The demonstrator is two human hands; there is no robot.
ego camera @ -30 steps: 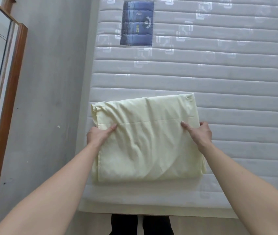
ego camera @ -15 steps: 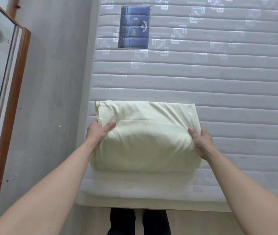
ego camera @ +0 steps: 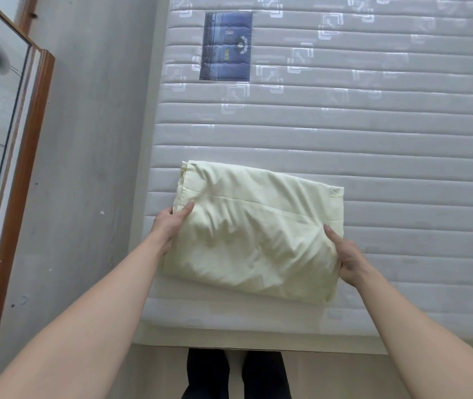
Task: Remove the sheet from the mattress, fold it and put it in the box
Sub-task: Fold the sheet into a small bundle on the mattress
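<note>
The folded pale-yellow sheet (ego camera: 254, 237) lies on the bare mattress (ego camera: 373, 133). The left hand (ego camera: 169, 226) grips its left edge, thumb on top. The right hand (ego camera: 347, 260) grips its right edge likewise.

The folded sheet (ego camera: 254, 237) is laid on the near left part of the mattress (ego camera: 388, 133), close to its near edge. It is held at its left edge by the left hand (ego camera: 170, 223) and at its right edge by the right hand (ego camera: 344, 254). A label (ego camera: 226, 46) is set on the mattress behind the sheet. Floor (ego camera: 85, 139) is seen left of the mattress, and a framed panel (ego camera: 2, 133) further left.
</note>
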